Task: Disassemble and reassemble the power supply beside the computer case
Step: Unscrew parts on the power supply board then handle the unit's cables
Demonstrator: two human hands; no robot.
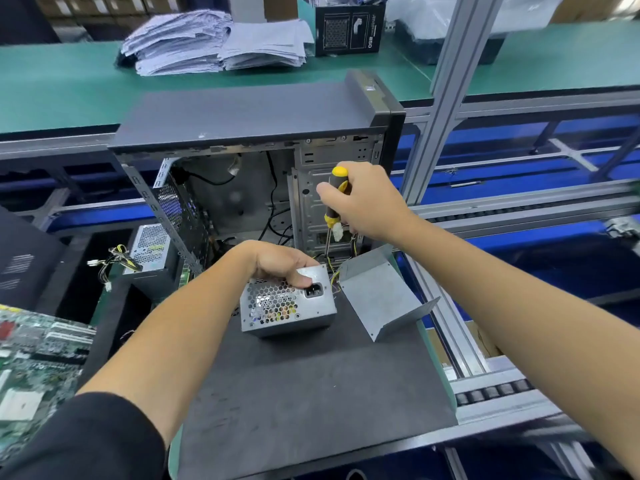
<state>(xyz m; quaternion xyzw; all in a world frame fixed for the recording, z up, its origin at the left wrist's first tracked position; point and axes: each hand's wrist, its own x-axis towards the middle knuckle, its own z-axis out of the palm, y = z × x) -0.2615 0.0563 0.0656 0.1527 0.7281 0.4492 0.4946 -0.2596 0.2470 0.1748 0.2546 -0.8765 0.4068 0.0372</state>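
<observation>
We log one power supply (287, 306) on the counter (311, 393), left hand (277, 263) fingers gripping its top edge, right hand (363, 202) fingers wrapped round an upright screwdriver (334, 202).

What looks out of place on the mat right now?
The grey metal cover lies off the power supply, tilted on the mat's right edge. That fits disassembly. A second power supply sits left of the case.

The grey power supply (287, 308) is sitting on the dark desk (311, 386) mat just before the open computer case (256, 161), its honeycomb vent and black socket facing the viewer; its bent metal cover (379, 294) is lying just to its right, detached
</observation>
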